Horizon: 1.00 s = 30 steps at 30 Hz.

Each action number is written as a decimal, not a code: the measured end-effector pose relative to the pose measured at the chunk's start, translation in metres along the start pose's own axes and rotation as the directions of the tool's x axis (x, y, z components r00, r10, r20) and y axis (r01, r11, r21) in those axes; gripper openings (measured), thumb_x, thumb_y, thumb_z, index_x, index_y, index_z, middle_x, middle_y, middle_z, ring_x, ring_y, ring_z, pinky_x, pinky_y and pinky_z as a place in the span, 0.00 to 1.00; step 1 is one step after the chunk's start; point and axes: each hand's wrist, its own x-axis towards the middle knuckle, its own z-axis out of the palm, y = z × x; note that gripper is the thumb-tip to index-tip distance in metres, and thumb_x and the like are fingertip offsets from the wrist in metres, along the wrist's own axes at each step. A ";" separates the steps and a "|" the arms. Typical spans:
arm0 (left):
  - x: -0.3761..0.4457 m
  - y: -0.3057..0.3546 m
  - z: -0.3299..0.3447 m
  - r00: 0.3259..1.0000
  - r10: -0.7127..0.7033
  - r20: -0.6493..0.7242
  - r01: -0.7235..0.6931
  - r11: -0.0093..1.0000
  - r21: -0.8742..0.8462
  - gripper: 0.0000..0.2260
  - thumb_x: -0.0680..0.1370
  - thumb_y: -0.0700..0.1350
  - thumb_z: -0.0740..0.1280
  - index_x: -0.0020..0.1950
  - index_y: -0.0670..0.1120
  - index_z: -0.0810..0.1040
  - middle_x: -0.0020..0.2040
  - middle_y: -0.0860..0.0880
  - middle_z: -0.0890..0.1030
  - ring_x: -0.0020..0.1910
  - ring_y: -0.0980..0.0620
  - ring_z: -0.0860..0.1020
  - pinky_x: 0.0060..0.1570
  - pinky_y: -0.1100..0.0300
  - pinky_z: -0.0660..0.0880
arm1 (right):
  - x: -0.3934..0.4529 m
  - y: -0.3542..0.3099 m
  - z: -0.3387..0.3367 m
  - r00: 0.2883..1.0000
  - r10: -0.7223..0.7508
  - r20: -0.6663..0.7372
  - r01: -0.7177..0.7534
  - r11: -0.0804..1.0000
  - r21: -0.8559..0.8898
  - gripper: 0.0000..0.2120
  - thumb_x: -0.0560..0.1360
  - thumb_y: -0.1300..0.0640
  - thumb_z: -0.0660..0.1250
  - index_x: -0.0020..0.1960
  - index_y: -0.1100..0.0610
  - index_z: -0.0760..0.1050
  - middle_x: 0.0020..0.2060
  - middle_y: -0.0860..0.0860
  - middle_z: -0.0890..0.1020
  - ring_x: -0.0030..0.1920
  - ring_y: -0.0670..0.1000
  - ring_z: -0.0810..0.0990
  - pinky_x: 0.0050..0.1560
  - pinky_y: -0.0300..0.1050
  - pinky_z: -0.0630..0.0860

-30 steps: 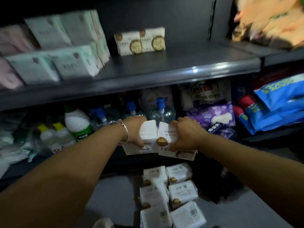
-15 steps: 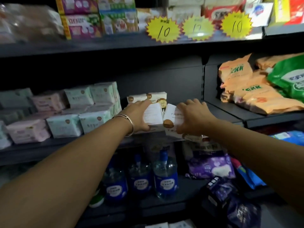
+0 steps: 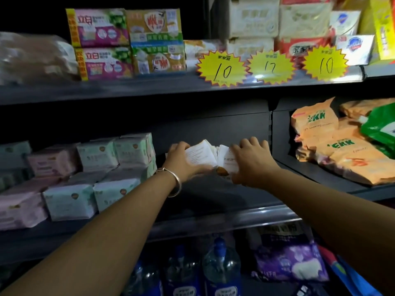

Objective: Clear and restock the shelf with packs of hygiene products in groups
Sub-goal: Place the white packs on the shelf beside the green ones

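Note:
My left hand (image 3: 181,162) grips a white pack with a gold seal (image 3: 202,155) and my right hand (image 3: 252,162) grips a second white pack (image 3: 227,162) beside it. Both packs are held side by side deep over the dark middle shelf (image 3: 213,195), near its back wall. The white packs that stood at the back of this shelf are hidden behind my hands. Stacks of pale green packs (image 3: 113,154) and pink packs (image 3: 21,208) fill the shelf's left half.
Orange bags (image 3: 342,150) and a green pouch (image 3: 382,127) lie on the shelf section to the right. The upper shelf carries boxed soap (image 3: 128,43) and yellow star price tags (image 3: 271,67). Below stand blue-labelled pump bottles (image 3: 220,268) and a purple pack (image 3: 292,263).
Both hands lifted the two white packs from low in front of the bottom shelf up to the middle shelf and pushed them further back towards its rear wall.

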 end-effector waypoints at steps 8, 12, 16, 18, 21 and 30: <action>0.059 -0.019 0.009 0.937 -0.323 -0.134 0.193 0.797 -0.572 0.18 0.75 0.40 0.69 0.64 0.38 0.73 0.49 0.50 0.76 0.53 0.45 0.77 0.48 0.61 0.71 | 0.040 0.004 0.030 0.994 -0.108 -0.036 0.103 0.988 -0.114 0.30 0.71 0.41 0.66 0.67 0.55 0.63 0.61 0.54 0.69 0.62 0.57 0.66 0.60 0.51 0.62; 0.074 -0.034 0.015 0.920 -0.361 0.157 0.350 0.569 -0.744 0.04 0.75 0.42 0.69 0.42 0.41 0.78 0.37 0.44 0.80 0.36 0.47 0.76 0.38 0.58 0.73 | 0.055 0.005 0.041 0.994 -0.102 -0.033 0.095 0.981 -0.171 0.30 0.71 0.48 0.68 0.69 0.56 0.63 0.64 0.56 0.69 0.64 0.58 0.65 0.60 0.52 0.63; 0.084 -0.049 0.022 0.899 -0.371 0.233 0.395 0.460 -0.795 0.10 0.77 0.47 0.67 0.54 0.44 0.72 0.43 0.43 0.79 0.42 0.44 0.78 0.46 0.45 0.76 | 0.065 0.004 0.053 0.994 -0.109 -0.020 0.102 0.971 -0.216 0.31 0.70 0.50 0.69 0.69 0.57 0.64 0.63 0.57 0.71 0.63 0.59 0.67 0.61 0.53 0.64; 0.082 -0.056 0.023 0.899 -0.334 0.282 0.415 0.450 -0.791 0.11 0.76 0.43 0.68 0.56 0.44 0.73 0.44 0.43 0.80 0.43 0.44 0.79 0.46 0.44 0.76 | 0.069 0.004 0.057 0.994 -0.111 -0.004 0.106 0.962 -0.251 0.33 0.60 0.50 0.77 0.62 0.59 0.73 0.54 0.58 0.77 0.54 0.59 0.74 0.54 0.55 0.71; 0.079 -0.065 0.027 0.894 -0.254 0.369 0.446 0.433 -0.783 0.07 0.73 0.37 0.70 0.48 0.46 0.76 0.40 0.46 0.83 0.43 0.46 0.80 0.47 0.46 0.76 | 0.077 0.009 0.071 0.983 -0.142 -0.113 0.107 0.957 -0.268 0.32 0.44 0.54 0.80 0.48 0.59 0.81 0.38 0.57 0.80 0.39 0.58 0.78 0.39 0.52 0.76; 0.097 -0.110 0.054 0.940 -0.304 0.158 0.317 0.600 -0.734 0.31 0.62 0.21 0.71 0.56 0.48 0.71 0.60 0.45 0.75 0.58 0.44 0.76 0.57 0.45 0.76 | 0.081 0.005 0.080 0.990 -0.140 0.023 0.142 0.965 -0.220 0.33 0.73 0.45 0.65 0.72 0.57 0.60 0.65 0.56 0.67 0.65 0.58 0.64 0.65 0.51 0.60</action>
